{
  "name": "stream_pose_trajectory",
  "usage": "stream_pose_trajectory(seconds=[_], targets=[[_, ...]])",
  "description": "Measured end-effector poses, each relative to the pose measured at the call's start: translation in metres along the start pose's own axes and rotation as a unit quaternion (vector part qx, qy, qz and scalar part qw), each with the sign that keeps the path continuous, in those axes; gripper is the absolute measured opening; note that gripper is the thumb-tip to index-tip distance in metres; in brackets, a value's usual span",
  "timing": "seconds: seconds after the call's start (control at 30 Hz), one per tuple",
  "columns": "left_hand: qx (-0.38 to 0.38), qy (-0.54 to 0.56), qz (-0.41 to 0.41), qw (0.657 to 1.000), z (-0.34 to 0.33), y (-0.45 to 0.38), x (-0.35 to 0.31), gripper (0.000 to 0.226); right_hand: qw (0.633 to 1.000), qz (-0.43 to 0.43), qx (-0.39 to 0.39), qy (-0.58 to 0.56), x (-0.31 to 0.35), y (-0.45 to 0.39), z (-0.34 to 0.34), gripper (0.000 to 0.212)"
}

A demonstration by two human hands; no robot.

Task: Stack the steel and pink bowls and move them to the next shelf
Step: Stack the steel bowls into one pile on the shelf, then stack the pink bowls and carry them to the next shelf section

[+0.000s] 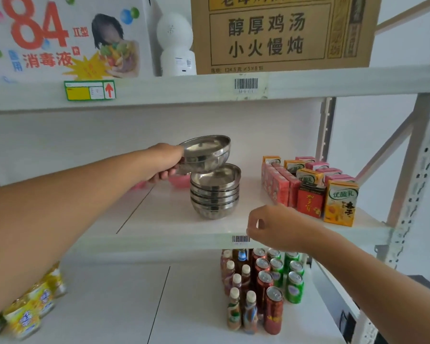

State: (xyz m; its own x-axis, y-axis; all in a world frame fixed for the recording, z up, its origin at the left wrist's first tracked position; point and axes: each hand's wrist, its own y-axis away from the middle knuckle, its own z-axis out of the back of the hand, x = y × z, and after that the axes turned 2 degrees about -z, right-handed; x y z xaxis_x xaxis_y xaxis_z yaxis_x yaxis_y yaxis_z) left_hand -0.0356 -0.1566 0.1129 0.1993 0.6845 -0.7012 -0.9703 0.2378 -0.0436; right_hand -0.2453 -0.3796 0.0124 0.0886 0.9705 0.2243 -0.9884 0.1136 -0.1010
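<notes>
A stack of several steel bowls [215,194] stands on the middle shelf [174,219]. My left hand [163,161] grips one steel bowl [205,151] by its near rim, tilted, just above and left of the stack. Behind that hand a pink bowl [181,181] shows partly on the shelf, mostly hidden. A second pink shape [138,186] peeks out under my forearm. My right hand [271,225] hovers at the shelf's front edge, right of the stack, fingers loosely curled, holding nothing.
Drink cartons [308,189] crowd the middle shelf's right side. Bottles and cans [261,286] stand on the lower shelf [134,306], with yellow bottles [32,309] at its left. Boxes [278,33] and a white device [175,43] sit on the top shelf.
</notes>
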Motion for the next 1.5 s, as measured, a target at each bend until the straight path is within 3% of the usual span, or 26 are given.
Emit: stream_pose_trajectory(seconds=[0.27,0.43,0.6,0.77,0.9,1.03,1.17,1.33,1.5], targets=[[-0.005,-0.102,-0.047,0.994,-0.055,-0.046,-0.004,0.055,0.999,-0.039,-0.008,0.008,-0.006,-0.019,0.009,0.025],[-0.015,-0.154,-0.089,0.984,-0.056,-0.062,0.009,0.044,0.999,-0.051,-0.016,0.009,-0.005,-0.035,0.007,0.024],[-0.014,-0.113,-0.102,0.988,-0.044,-0.066,0.021,0.076,0.998,-0.055,-0.015,0.006,-0.003,-0.050,0.001,0.025],[-0.034,-0.121,-0.101,0.987,-0.032,-0.061,0.059,0.087,0.997,-0.062,-0.034,-0.027,-0.014,-0.055,-0.005,0.019],[-0.007,-0.150,-0.133,0.980,-0.035,-0.050,0.108,0.090,0.996,-0.068,-0.036,-0.046,-0.025,-0.055,-0.011,0.017],[-0.029,-0.248,-0.172,0.953,-0.037,-0.030,0.133,0.070,0.997,-0.051,-0.013,-0.050,-0.024,-0.055,-0.017,0.019],[-0.047,-0.287,-0.180,0.940,-0.035,-0.005,0.145,0.069,0.999,0.011,-0.004,-0.046,-0.004,-0.057,-0.029,0.018],[-0.089,-0.304,-0.137,0.939,-0.019,0.030,0.174,0.056,0.987,0.095,-0.050,-0.122,0.048,-0.065,-0.051,0.022],[-0.090,-0.319,-0.056,0.942,0.025,0.061,0.210,0.057,0.981,0.132,-0.017,-0.139,0.100,-0.079,-0.064,0.020]])
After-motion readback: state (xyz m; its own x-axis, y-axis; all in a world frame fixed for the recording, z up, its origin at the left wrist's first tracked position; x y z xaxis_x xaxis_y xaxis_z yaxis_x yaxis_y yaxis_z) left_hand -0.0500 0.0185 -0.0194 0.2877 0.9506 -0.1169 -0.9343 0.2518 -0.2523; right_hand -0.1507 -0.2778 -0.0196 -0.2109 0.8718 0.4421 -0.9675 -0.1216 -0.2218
